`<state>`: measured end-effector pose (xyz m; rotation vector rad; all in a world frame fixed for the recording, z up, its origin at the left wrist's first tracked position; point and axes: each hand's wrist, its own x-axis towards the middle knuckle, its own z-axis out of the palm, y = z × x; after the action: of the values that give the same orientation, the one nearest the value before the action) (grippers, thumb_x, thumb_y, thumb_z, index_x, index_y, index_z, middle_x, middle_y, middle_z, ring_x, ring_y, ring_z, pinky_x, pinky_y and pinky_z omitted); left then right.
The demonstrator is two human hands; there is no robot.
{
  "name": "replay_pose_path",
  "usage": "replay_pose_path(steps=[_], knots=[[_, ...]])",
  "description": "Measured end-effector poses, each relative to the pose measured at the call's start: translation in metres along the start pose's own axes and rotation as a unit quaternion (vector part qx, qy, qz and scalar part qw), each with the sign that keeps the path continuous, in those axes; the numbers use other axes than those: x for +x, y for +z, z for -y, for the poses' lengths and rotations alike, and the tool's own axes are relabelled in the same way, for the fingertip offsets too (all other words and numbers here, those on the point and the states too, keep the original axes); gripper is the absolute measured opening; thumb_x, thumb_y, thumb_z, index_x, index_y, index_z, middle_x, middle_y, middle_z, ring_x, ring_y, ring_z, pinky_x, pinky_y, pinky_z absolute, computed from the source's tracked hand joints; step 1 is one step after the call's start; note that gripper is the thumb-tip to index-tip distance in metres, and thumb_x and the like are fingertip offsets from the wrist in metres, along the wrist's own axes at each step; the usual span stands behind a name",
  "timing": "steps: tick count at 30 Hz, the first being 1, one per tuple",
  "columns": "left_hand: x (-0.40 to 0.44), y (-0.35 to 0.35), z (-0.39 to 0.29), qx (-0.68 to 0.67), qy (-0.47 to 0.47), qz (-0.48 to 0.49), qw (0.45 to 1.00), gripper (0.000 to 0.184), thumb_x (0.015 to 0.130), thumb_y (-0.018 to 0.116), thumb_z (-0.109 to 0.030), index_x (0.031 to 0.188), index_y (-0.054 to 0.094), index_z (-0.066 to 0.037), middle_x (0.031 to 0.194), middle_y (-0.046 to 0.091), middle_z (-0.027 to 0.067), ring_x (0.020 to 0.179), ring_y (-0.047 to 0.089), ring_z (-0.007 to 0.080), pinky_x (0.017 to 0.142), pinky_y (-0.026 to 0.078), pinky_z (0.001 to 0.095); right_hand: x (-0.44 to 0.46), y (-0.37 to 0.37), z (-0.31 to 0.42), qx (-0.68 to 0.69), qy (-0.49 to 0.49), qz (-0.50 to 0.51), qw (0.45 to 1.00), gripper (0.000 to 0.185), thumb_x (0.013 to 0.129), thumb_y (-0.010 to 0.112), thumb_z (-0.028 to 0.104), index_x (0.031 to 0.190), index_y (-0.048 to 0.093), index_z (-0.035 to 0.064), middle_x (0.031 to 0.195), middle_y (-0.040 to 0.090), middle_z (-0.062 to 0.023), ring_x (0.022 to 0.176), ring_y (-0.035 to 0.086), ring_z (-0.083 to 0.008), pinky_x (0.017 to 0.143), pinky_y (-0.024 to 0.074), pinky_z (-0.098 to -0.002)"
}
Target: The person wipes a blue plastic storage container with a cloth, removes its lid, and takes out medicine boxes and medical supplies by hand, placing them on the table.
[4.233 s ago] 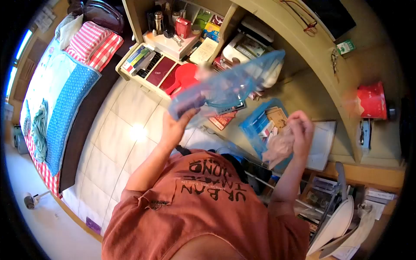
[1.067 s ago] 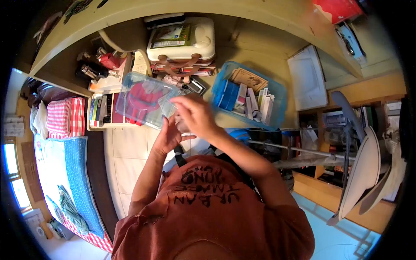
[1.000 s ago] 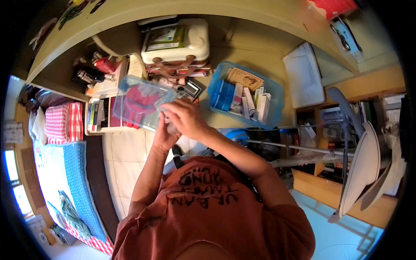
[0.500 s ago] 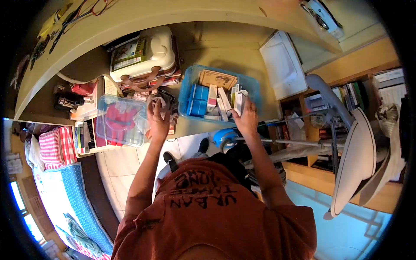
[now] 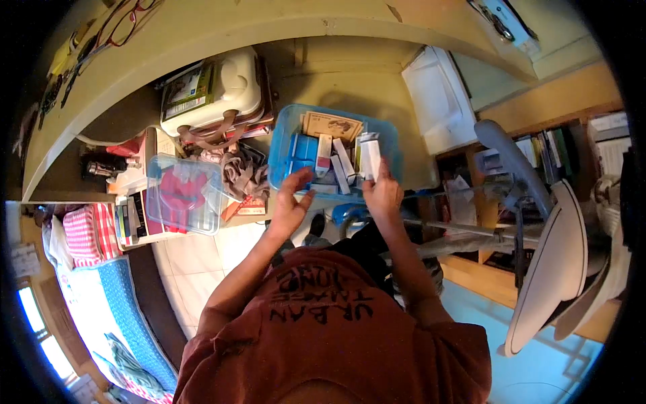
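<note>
A blue plastic bin (image 5: 277, 149) in front of me holds several small cartons, a blue box (image 5: 304, 152) and a brown printed box (image 5: 331, 126). My right hand (image 5: 383, 197) is at the bin's right front, its fingers closed on the lower end of a white carton (image 5: 370, 157) that stands up among the others. My left hand (image 5: 291, 205) is at the front left rim, thumb and fingers apart, with nothing in it. More slim white cartons (image 5: 340, 174) lean in the middle of the bin.
Left of the bin lie a crumpled cloth (image 5: 242, 176) and a clear plastic lid (image 5: 183, 219). A cream case (image 5: 237, 86) sits behind them. On the right are a lamp-like stand with a pale disc (image 5: 548, 269) and bookshelves (image 5: 464, 259). A shelf edge (image 5: 323, 27) overhangs.
My left hand has moved right, from beside the cloth to the bin's front rim. My right hand has shifted slightly down and has taken hold of a white carton.
</note>
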<state>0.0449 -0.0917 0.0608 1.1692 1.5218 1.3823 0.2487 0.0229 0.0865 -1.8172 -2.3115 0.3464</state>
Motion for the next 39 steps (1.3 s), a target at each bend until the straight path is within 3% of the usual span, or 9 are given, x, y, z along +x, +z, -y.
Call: replay_pose_path(steps=[6, 10, 13, 15, 18, 21, 30, 33, 39], knots=[[0.02, -0.011, -0.025, -0.35, -0.147, 0.077, 0.922, 0.06, 0.088, 0.066, -0.026, 0.138, 0.039, -0.006, 0.129, 0.053, 0.0104, 0.123, 0.048, 0.0235, 0.105, 0.037, 0.0419, -0.044, -0.011, 0.086, 0.164, -0.269, -0.059, 0.947, 0.072, 0.077, 0.066, 0.01, 0.142, 0.037, 0.0005, 0.101, 0.066, -0.0244, 0.081, 0.069, -0.0357, 0.07, 0.0579, -0.0423], [0.02, -0.054, -0.026, -0.417, -0.168, 0.057, 0.891, 0.056, 0.085, 0.062, -0.014, 0.136, 0.037, -0.01, 0.125, 0.052, 0.0088, 0.119, 0.048, 0.0223, 0.102, 0.038, 0.0382, -0.051, -0.002, 0.12, 0.232, -0.314, -0.006, 0.921, 0.066, 0.08, 0.067, 0.017, 0.137, 0.041, -0.0038, 0.114, 0.062, -0.0255, 0.096, 0.064, -0.0381, 0.078, 0.0541, -0.0431], [0.015, -0.09, -0.029, -0.41, -0.182, 0.04, 0.893, 0.061, 0.082, 0.061, -0.016, 0.136, 0.034, -0.009, 0.123, 0.053, 0.0132, 0.112, 0.054, 0.027, 0.094, 0.046, 0.0419, -0.038, 0.004, 0.12, 0.285, -0.291, 0.0, 0.913, 0.049, 0.086, 0.066, 0.024, 0.128, 0.052, 0.0014, 0.103, 0.067, -0.0213, 0.087, 0.067, -0.0375, 0.077, 0.0545, -0.0418], [0.017, -0.111, -0.017, -0.419, -0.16, 0.03, 0.893, 0.061, 0.081, 0.061, -0.018, 0.135, 0.034, -0.008, 0.121, 0.054, 0.0142, 0.109, 0.056, 0.0288, 0.09, 0.049, 0.0428, -0.02, 0.007, 0.109, 0.356, -0.107, 0.055, 0.927, 0.045, 0.086, 0.066, 0.021, 0.126, 0.054, 0.0023, 0.102, 0.068, -0.0197, 0.083, 0.069, -0.0329, 0.075, 0.0549, -0.0401], [0.02, -0.133, -0.008, -0.42, -0.148, 0.015, 0.895, 0.057, 0.081, 0.061, -0.015, 0.133, 0.036, -0.008, 0.116, 0.056, 0.0125, 0.107, 0.056, 0.0257, 0.09, 0.047, 0.0392, 0.04, 0.059, 0.058, 0.338, -0.052, -0.13, 0.931, 0.043, 0.078, 0.069, 0.007, 0.118, 0.055, 0.0027, 0.081, 0.063, -0.0105, 0.066, 0.061, -0.0174, 0.064, 0.0503, -0.0314], [0.025, -0.145, 0.032, -0.244, -0.147, -0.062, 0.957, 0.053, 0.081, 0.062, -0.004, 0.128, 0.039, -0.006, 0.109, 0.054, 0.0073, 0.099, 0.052, 0.0189, 0.089, 0.043, 0.0328, 0.094, 0.088, 0.028, 0.354, 0.099, -0.156, 0.917, 0.046, 0.075, 0.07, 0.004, 0.117, 0.054, -0.0022, 0.083, 0.059, -0.0093, 0.067, 0.057, -0.0147, 0.067, 0.0485, -0.0298], [0.039, -0.139, 0.147, -0.104, -0.148, -0.08, 0.98, 0.057, 0.073, 0.077, -0.018, 0.118, 0.048, -0.002, 0.103, 0.054, 0.0077, 0.097, 0.052, 0.0202, 0.085, 0.044, 0.0341, 0.133, 0.164, 0.004, 0.534, 0.037, -0.256, 0.805, 0.043, 0.074, 0.077, 0.002, 0.111, 0.057, 0.0023, 0.085, 0.064, -0.0066, 0.075, 0.06, -0.0146, 0.064, 0.0505, -0.0323], [0.038, -0.122, 0.136, 0.255, -0.089, -0.127, 0.954, 0.073, 0.07, 0.08, -0.036, 0.126, 0.047, -0.002, 0.112, 0.056, 0.0201, 0.11, 0.048, 0.0367, 0.095, 0.039, 0.0461, 0.12, 0.117, 0.012, 0.259, 0.007, -0.095, 0.961, 0.036, 0.074, 0.078, 0.02, 0.101, 0.068, -0.0022, 0.093, 0.07, -0.0153, 0.089, 0.067, -0.0267, 0.077, 0.0521, -0.0346], [0.032, -0.11, 0.148, 0.33, -0.029, -0.12, 0.936, 0.079, 0.064, 0.083, -0.032, 0.129, 0.047, -0.005, 0.116, 0.055, 0.0202, 0.111, 0.048, 0.0408, 0.097, 0.039, 0.0487, 0.122, 0.067, 0.013, 0.276, -0.085, -0.081, 0.954, 0.033, 0.08, 0.074, 0.018, 0.105, 0.068, -0.0026, 0.104, 0.07, -0.014, 0.093, 0.065, -0.024, 0.085, 0.0483, -0.0318]])
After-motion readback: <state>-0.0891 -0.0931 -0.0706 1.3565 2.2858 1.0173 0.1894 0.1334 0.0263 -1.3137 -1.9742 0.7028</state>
